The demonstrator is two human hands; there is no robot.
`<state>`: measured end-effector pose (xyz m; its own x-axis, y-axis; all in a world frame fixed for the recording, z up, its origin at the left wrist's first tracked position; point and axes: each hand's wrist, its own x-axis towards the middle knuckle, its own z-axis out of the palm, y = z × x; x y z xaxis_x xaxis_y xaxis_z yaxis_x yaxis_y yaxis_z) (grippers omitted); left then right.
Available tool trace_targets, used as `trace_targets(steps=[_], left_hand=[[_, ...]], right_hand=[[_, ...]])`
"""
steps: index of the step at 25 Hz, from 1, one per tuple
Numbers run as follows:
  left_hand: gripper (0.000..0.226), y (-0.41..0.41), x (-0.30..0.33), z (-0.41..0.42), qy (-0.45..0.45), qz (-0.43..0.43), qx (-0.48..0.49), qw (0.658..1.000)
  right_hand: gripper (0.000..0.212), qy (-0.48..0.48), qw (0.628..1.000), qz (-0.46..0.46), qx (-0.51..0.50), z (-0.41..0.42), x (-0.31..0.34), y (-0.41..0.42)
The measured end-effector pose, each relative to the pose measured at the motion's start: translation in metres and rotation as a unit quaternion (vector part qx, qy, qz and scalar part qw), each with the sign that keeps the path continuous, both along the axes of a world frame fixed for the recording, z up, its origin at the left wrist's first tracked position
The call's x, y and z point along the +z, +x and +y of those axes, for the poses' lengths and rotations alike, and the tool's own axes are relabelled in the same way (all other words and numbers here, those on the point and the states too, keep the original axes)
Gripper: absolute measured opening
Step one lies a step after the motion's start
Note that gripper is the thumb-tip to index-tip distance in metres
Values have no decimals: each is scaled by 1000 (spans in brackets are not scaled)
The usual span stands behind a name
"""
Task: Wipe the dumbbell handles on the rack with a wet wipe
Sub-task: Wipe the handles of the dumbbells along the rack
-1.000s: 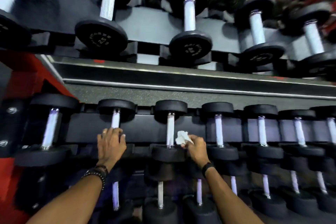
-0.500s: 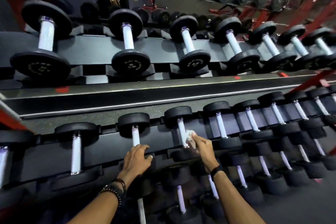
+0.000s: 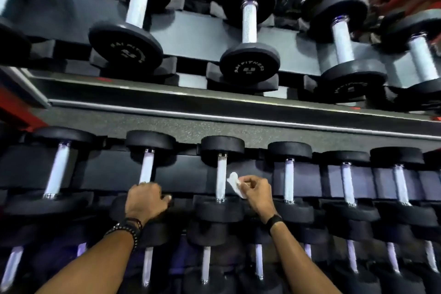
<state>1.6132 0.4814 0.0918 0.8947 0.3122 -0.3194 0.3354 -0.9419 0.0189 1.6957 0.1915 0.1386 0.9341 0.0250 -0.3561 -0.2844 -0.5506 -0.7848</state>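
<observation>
**Wipe at the middle-row handle**

Your right hand (image 3: 256, 192) pinches the crumpled white wet wipe (image 3: 235, 184) just beside the pale metal dumbbell handle (image 3: 221, 178) on the black tiered dumbbell rack (image 3: 186, 176). Your left hand (image 3: 145, 200), fingers curled, rests on the near end of the neighbouring black rubber-headed dumbbell (image 3: 149, 157).

I'm seeing the crumpled white wet wipe (image 3: 234, 184) lying just right of a pale dumbbell handle (image 3: 221, 177) resting along the rack's (image 3: 186, 180) middle shelf.
</observation>
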Motion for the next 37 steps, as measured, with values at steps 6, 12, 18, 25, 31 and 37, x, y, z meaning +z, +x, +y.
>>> trace_targets(steps=[6, 12, 18, 25, 31, 37], left_hand=[[40, 1, 3, -10, 21, 5, 61, 998], [30, 1, 8, -15, 16, -3, 107, 994], [23, 1, 7, -18, 26, -17, 134, 991], [24, 2, 2, -18, 28, -41, 125, 991], [24, 0, 0, -16, 23, -49, 126, 991], [24, -1, -2, -15, 13, -52, 141, 989]], right_hand=[[29, -31, 981, 128, 144, 11, -44, 12], [70, -220, 948, 161, 165, 49, -59, 14], [61, -30, 936, 268, 224, 36, -63, 40], [20, -83, 942, 223, 239, 36, -68, 35], [18, -191, 935, 136, 268, 29, -66, 34], [26, -248, 940, 131, 195, 43, -71, 29]])
